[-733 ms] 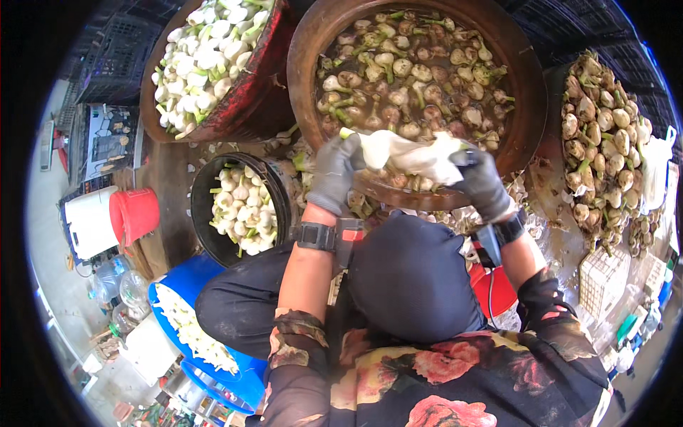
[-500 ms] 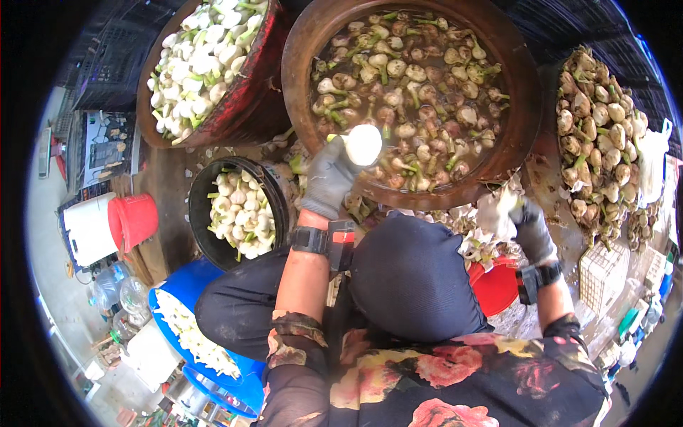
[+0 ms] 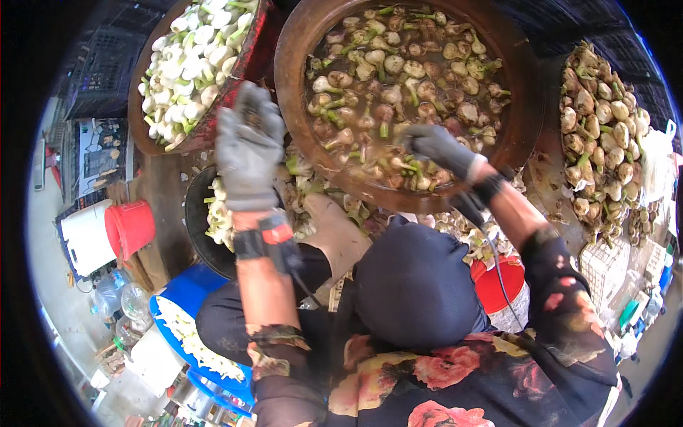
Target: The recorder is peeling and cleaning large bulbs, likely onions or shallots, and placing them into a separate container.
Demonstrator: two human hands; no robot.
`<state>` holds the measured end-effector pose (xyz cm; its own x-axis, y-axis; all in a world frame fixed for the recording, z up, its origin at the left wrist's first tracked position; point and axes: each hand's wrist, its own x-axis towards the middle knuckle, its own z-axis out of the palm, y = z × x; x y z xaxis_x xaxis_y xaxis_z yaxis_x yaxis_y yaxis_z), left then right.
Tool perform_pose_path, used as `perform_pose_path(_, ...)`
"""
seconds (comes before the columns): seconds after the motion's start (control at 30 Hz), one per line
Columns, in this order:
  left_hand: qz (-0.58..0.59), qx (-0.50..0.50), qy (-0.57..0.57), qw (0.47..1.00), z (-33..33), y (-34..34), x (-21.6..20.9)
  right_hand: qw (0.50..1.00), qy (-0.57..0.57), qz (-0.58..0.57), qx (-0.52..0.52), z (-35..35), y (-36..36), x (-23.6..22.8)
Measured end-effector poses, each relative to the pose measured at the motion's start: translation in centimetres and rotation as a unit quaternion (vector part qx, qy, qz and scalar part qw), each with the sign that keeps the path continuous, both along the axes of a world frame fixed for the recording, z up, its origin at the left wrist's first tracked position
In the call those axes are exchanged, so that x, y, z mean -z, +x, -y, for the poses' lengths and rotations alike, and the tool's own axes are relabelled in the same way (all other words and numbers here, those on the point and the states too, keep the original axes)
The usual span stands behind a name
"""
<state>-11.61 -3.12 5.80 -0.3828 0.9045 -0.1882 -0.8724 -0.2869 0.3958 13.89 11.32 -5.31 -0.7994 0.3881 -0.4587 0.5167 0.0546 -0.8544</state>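
Note:
My left hand point(image 3: 249, 146), in a grey glove, is up beside the rim of a red tub point(image 3: 245, 78) heaped with peeled white garlic bulbs point(image 3: 188, 75). Its fingers look apart, though motion blurs them, and no bulb shows in it. My right hand point(image 3: 435, 148), in a dark grey glove, reaches into the big brown basin point(image 3: 299, 135). Unpeeled garlic bulbs point(image 3: 427, 90) with green stem stubs float there in murky water. The right fingertips are among the bulbs and smeared by motion; whether they grip one is hidden.
A black bucket point(image 3: 196, 213) of peeled bulbs stands at left, partly behind my left arm. A blue tub point(image 3: 192, 281) holds pale pieces. A red bucket point(image 3: 498, 285) sits by my right knee, near loose peelings. Unpeeled garlic point(image 3: 597, 135) is piled at right.
My left hand has moved left to the red tub, and its white bulb is gone from view. My right hand has left the peelings and swung left into the basin.

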Motion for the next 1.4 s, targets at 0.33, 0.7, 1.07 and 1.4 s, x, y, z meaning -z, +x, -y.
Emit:
perform_pose_path(0.33, -0.049, 0.016, -0.160, 0.986, 3.1, 5.6, 4.9, 0.969, 0.139, 0.199, 0.050, 1.8, -7.6, 10.5)
perform_pose_path(0.7, -0.670, 0.161, -0.220, 0.691, -1.7, 11.5, 6.6, 0.943, -0.262, -0.128, 0.162, 0.9, 0.3, -5.0)
perform_pose_path(1.07, -0.662, 0.150, -0.271, 0.683, -0.7, 12.4, 5.6, 0.965, -0.142, -0.027, 0.217, 3.3, -0.6, -5.2)
perform_pose_path(1.4, -0.051, 0.197, -0.173, 0.964, 0.5, 11.4, 7.8, 0.980, -0.084, -0.043, 0.177, 3.7, 0.1, -3.7)
